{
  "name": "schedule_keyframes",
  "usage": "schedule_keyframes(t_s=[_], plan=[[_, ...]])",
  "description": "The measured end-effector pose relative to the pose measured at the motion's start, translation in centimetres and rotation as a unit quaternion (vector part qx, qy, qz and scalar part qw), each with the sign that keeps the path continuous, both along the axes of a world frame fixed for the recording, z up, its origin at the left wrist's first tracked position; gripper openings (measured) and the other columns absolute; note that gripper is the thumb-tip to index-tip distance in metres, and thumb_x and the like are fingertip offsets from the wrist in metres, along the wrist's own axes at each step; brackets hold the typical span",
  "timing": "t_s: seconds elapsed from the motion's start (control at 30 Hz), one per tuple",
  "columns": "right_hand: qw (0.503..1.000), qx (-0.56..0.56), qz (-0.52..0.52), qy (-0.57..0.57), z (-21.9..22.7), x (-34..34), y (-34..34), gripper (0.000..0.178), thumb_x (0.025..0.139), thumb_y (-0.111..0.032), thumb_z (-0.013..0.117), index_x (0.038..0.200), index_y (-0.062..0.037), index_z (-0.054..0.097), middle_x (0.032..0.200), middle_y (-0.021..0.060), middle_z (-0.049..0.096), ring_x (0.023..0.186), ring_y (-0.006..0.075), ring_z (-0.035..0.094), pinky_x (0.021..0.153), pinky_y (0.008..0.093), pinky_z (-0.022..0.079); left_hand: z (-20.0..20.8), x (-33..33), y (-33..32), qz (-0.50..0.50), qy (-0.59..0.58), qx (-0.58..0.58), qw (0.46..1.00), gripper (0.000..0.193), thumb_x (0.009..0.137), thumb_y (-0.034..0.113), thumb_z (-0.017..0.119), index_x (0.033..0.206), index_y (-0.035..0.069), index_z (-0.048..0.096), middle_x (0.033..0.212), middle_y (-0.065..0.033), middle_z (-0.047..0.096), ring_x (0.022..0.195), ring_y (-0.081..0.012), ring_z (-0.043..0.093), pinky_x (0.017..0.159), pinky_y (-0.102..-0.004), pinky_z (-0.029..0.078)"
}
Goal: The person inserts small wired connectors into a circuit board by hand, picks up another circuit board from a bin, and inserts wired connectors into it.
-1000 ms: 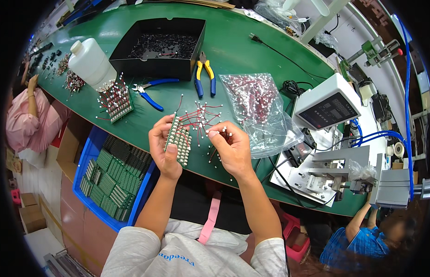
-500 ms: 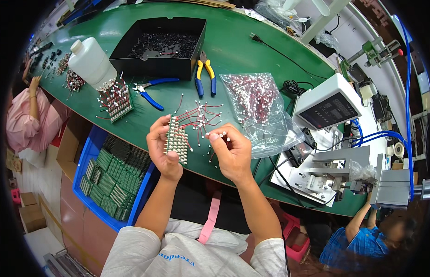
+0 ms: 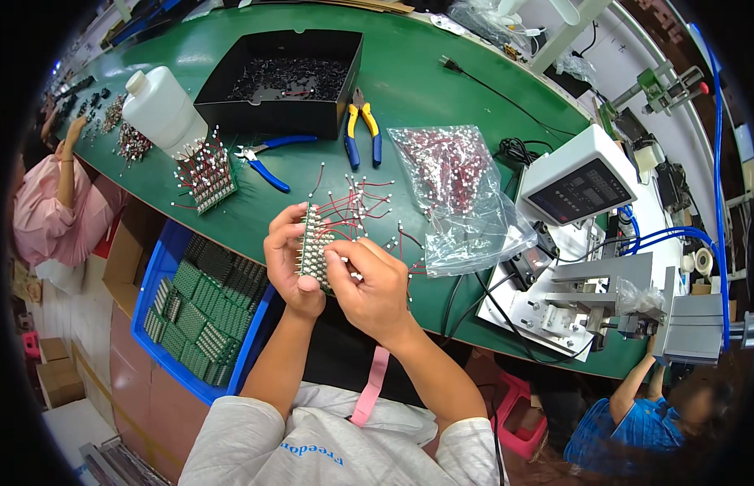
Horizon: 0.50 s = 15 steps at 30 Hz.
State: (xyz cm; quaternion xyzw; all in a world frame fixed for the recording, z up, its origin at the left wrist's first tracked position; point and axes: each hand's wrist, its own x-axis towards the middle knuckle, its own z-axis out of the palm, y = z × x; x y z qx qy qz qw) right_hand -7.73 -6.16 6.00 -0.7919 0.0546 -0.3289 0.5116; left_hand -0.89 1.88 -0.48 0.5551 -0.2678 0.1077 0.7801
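Note:
My left hand (image 3: 289, 261) is wrapped round the side of a green circuit board panel (image 3: 312, 235) and holds it tilted up. Rows of small white connectors cover the face of the panel. My right hand (image 3: 369, 285) is closed in a pinch right against that face, on a thin wire lead whose end the fingers hide. Just beyond the panel, loose red wire leads (image 3: 357, 197) with white plugs lie on the green table. More leads stick out to the right of my right hand. A second panel (image 3: 212, 188), bristling with red leads, stands to the left.
Behind are blue-handled cutters (image 3: 273, 180), yellow-and-blue pliers (image 3: 362, 134), a black box (image 3: 272, 120) of small black parts and a white bottle (image 3: 162, 109). A clear bag (image 3: 450, 182) of leads and a white machine (image 3: 579, 178) stand right. A blue crate (image 3: 142, 324) of panels sits lower left. Two people work nearby.
My right hand has moved left, from beside the panel to its face. The panel has turned a little so that more of its connectors show. My left hand keeps its hold.

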Motion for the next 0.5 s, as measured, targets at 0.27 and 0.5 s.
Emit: schedule_keyframes(t_s=[0.27,0.5], plan=[[0.998,-0.054,0.029,0.012,-0.24,0.38,-0.38,0.011,0.076,0.003,0.063,0.085,-0.0026,0.065,0.062,0.0028,0.051,0.050,0.0127,0.039,0.044,0.0258,0.032,-0.10,0.11,0.30,0.004,-0.023,0.037,0.999,0.079,0.077,0.076,0.052,0.113,0.006,0.046,0.130,-0.0217,0.042,0.113,-0.0304,0.050,0.095,-0.0413,0.044],[0.998,-0.059,0.019,0.008,-0.21,0.34,-0.47,0.011,0.076,0.003,0.063,0.085,-0.0028,0.065,0.063,0.0028,0.053,0.050,0.0128,0.040,0.044,0.0255,0.032,-0.73,0.43,0.30,-0.010,-0.047,0.012,0.999,0.074,0.078,0.071,0.057,0.114,0.006,0.047,0.129,-0.0225,0.043,0.108,-0.0317,0.053,0.089,-0.0425,0.050]])
